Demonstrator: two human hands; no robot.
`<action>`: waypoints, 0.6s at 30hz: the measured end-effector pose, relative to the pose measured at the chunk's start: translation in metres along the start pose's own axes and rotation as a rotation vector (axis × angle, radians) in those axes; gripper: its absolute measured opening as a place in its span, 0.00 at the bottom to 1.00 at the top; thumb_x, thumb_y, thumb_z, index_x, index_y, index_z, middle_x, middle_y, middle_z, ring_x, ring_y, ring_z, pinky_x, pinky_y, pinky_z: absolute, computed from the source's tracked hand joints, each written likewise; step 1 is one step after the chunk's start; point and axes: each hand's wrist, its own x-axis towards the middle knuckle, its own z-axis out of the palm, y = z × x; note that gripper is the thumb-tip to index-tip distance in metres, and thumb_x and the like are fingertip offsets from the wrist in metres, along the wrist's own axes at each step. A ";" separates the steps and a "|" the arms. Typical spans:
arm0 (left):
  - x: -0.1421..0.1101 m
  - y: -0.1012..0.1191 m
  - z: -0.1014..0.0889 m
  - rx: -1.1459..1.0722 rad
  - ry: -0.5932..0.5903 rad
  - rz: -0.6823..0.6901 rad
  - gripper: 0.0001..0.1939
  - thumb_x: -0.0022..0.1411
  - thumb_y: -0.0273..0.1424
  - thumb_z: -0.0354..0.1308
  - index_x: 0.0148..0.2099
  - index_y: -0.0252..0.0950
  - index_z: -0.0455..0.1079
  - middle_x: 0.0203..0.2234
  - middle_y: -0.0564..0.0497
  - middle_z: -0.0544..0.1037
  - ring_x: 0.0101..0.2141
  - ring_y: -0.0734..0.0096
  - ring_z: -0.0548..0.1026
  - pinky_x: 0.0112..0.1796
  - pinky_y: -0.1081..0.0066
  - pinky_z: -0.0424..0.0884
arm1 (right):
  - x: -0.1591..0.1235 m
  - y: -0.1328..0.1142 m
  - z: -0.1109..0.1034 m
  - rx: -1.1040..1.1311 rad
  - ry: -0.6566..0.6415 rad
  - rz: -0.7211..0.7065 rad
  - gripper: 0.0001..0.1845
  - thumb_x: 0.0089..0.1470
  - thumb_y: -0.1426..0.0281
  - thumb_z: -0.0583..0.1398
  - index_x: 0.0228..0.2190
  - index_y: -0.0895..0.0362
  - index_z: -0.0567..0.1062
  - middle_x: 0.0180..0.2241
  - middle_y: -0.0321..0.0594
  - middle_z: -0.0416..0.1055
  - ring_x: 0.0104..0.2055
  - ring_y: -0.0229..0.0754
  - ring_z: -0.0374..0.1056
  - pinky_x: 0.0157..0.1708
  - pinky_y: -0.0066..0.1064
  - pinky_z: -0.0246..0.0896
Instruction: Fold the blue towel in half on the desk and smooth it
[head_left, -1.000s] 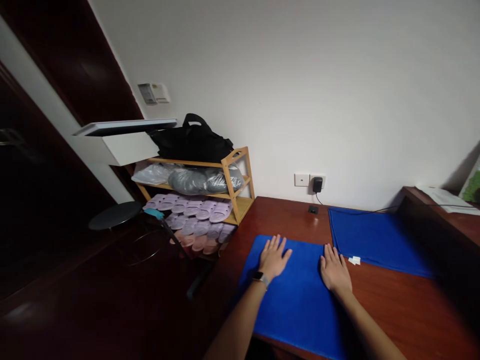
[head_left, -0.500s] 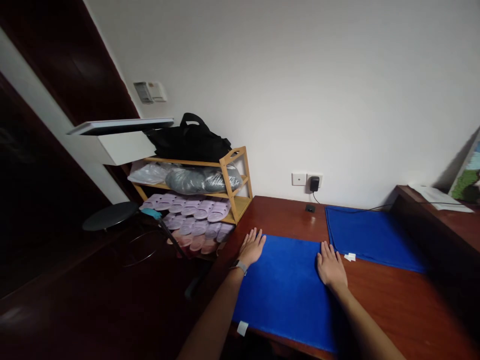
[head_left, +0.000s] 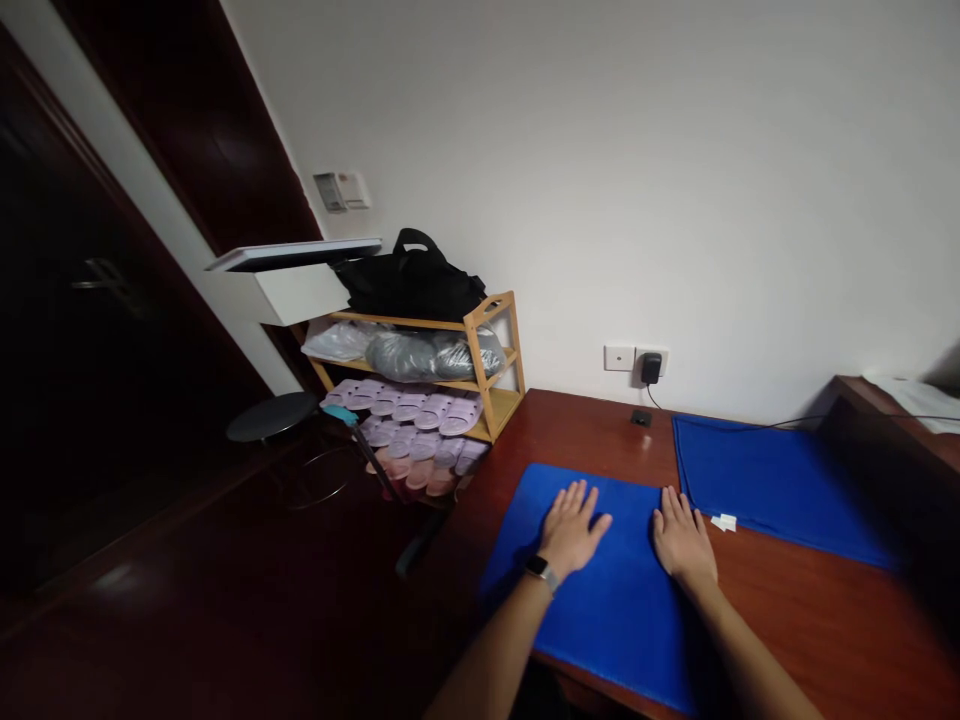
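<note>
A blue cloth [head_left: 615, 610] lies flat near the front edge of the reddish-brown desk [head_left: 795, 610]. My left hand [head_left: 571, 528] rests on its upper middle, fingers stretched and thumb out to the side; a watch is on that wrist. At the cloth's right edge lies my right hand [head_left: 684, 538], palm down with fingers extended. Neither hand grips anything. A second blue cloth [head_left: 780, 485], in flat layers with white tags [head_left: 724, 522] at its near edge, lies farther right on the desk.
A wooden rack [head_left: 480, 375] left of the desk holds a black bag [head_left: 416, 285], plastic-wrapped bundles and rows of lilac slippers [head_left: 442, 410]. A round stool [head_left: 274, 416] stands by the door. A black plug [head_left: 651, 368] in the wall socket trails a cable over the desk.
My left hand has slid from the cloth's left edge inward toward its middle. The right hand stays at the right edge. The camera view has turned slightly left.
</note>
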 end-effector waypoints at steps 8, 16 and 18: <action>-0.019 -0.099 -0.031 0.100 0.042 -0.182 0.39 0.74 0.54 0.34 0.74 0.32 0.49 0.72 0.40 0.52 0.71 0.56 0.50 0.67 0.56 0.52 | -0.001 -0.002 -0.002 0.000 0.010 0.010 0.36 0.67 0.62 0.34 0.71 0.65 0.46 0.73 0.42 0.42 0.75 0.46 0.36 0.71 0.42 0.30; -0.016 -0.094 -0.025 0.111 0.036 -0.184 0.39 0.74 0.52 0.34 0.74 0.30 0.49 0.72 0.39 0.52 0.71 0.56 0.49 0.68 0.56 0.49 | -0.023 -0.005 -0.009 0.021 0.061 0.047 0.36 0.67 0.61 0.33 0.71 0.62 0.48 0.73 0.38 0.41 0.75 0.45 0.34 0.71 0.42 0.29; -0.015 -0.095 -0.024 0.116 0.036 -0.179 0.39 0.74 0.52 0.33 0.74 0.30 0.48 0.72 0.39 0.51 0.71 0.56 0.49 0.68 0.56 0.48 | -0.036 -0.004 -0.005 0.046 0.027 0.045 0.37 0.67 0.58 0.33 0.71 0.62 0.47 0.74 0.38 0.40 0.75 0.45 0.34 0.71 0.43 0.30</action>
